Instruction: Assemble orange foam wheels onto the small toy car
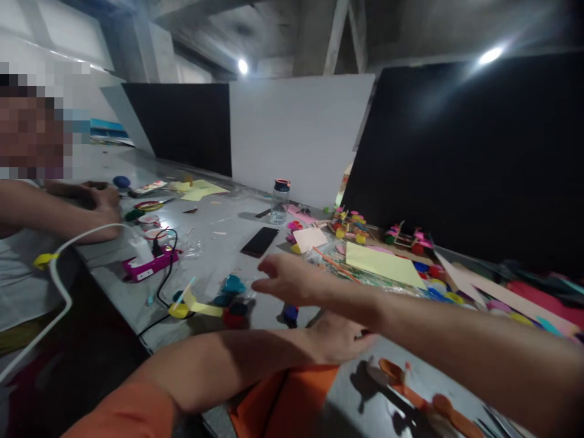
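Note:
My right hand (287,281) reaches in from the right, crossing above my left arm. Its thumb and fingers are apart with nothing between them. Below it is my left hand (342,337), low over the table, its fingers curled together. Whatever it may hold is hidden; a small dark gap shows by the fingertips. Left of my right hand lie a teal lump (234,284), a red lump (235,317) and a yellow piece with a strip (179,310). A dark blue piece (291,314) sits just under my right hand. Behind it lies a black phone (260,241).
A clear bottle (280,204) stands farther back. Left are a purple power strip (150,264) with cables and another person's arm (59,210). Yellow paper (383,264) and colourful pieces crowd the right. An orange-brown model (420,395) and orange material (285,401) are near me.

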A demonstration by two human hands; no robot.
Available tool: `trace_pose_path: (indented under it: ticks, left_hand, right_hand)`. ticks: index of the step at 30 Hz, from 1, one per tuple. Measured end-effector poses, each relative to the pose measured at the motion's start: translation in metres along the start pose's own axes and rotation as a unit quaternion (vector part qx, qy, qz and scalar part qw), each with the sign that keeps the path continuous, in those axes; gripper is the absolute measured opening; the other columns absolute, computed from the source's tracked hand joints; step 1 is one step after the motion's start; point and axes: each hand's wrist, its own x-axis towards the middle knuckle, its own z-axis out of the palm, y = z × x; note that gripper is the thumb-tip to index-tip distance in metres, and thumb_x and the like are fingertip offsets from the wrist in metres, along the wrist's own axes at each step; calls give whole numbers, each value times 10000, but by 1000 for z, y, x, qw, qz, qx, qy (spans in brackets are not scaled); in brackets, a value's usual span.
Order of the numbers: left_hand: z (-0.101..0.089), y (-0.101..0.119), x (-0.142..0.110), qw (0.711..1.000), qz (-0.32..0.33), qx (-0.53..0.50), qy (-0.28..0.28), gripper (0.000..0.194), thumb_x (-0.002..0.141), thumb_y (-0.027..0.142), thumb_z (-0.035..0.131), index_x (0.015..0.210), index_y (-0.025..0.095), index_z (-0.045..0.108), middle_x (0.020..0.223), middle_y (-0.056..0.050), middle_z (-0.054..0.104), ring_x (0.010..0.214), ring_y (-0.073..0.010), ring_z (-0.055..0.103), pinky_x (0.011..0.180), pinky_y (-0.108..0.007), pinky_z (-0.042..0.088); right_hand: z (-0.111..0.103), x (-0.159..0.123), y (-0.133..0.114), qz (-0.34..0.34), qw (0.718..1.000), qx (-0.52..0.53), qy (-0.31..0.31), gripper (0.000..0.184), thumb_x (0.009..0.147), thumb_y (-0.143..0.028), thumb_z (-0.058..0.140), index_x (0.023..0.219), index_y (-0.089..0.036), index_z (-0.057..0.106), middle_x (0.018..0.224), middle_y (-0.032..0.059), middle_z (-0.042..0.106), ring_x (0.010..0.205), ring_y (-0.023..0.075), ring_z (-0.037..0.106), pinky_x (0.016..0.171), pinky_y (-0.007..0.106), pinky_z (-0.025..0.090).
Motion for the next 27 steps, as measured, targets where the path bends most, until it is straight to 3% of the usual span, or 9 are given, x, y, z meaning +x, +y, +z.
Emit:
trace_pose_path:
  ticks: [2,5,9,11,14,18,20,23,27]
  left_hand:
    - [2,-4,6,996,76,42,-14,140,914,267,651,997,160,685,1107,-69,693,1064,-226,635,987,-453,490]
    - [2,-10,18,984,161,71,11,123,908,168,577,954,178,691,1035,-68,709,1066,-236,618,1031,-442,431]
    - [-2,-14,31,975,201,76,51,247,887,84,433,983,167,645,1043,-85,682,1046,-223,604,981,-416,446]
    - [-5,-11,33,974,207,83,27,293,843,51,410,992,159,638,1002,-82,683,979,-207,622,910,-380,478]
    - [-11,0,31,968,213,108,-71,372,750,15,436,1017,162,650,1008,-81,699,947,-200,646,825,-330,498]
    - [-17,15,29,937,238,145,-211,386,697,90,617,1061,207,664,1125,-80,692,1052,-247,627,878,-346,483]
    - [-17,19,29,918,255,171,-250,385,723,193,709,1102,216,646,1144,-80,680,1077,-263,605,913,-371,460]
    - [-13,19,29,905,276,203,-252,355,765,275,744,1092,198,627,1081,-77,671,1024,-246,594,887,-364,446]
    - [-4,14,27,908,291,203,-224,193,793,255,729,950,193,635,967,-56,669,955,-222,591,880,-351,428]
  right_hand:
    - [-31,-27,16,10,999,12,31,284,886,-342,659,1113,-178,706,1074,89,760,932,220,710,765,304,542]
    - [-70,-82,38,12,995,34,88,195,903,-265,631,1048,-171,721,1030,62,760,898,191,706,776,291,535]
    - [-88,-164,58,50,985,-53,156,188,923,-352,605,1005,-235,728,1024,28,753,912,197,697,796,323,528]
    - [-83,-201,69,95,976,-90,174,239,937,-425,572,1038,-269,722,1046,23,752,874,206,700,733,330,530]
    - [-65,-245,90,173,960,-135,172,320,925,-477,561,1144,-282,691,1082,50,752,774,224,705,641,351,525]
    - [-34,-278,117,208,950,-178,148,386,924,-504,566,1212,-262,654,1109,89,745,913,285,718,732,407,548]
    - [-19,-283,124,212,952,-176,135,383,936,-502,568,1220,-254,634,1145,88,733,994,289,707,794,413,551]
    - [1,-281,129,211,955,-170,117,376,915,-413,641,1237,-224,593,1174,91,714,1024,280,692,804,400,549]
    - [19,-264,126,200,959,-178,97,381,846,-255,736,1188,-192,581,1005,68,726,921,271,678,745,389,521]
